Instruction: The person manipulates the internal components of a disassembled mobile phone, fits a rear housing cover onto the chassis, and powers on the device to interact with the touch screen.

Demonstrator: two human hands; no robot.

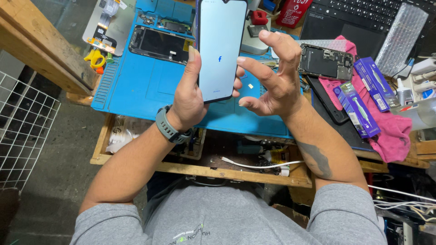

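While a blue work mat (136,90) covers most of the wooden counter (41,50), an open drawer (218,170) below its front edge holds a white cable (259,166), small tubes and loose clutter. On the mat lies an opened phone body (159,44); a second opened phone (326,61) rests on a pink cloth (390,136) beside two purple tool boxes (368,97). Above the mat, the left hand (188,97) grips a lit smartphone (220,47) upright by its lower edge. Just beside it, the right hand (272,77) is spread wide, fingers curled, holding nothing.
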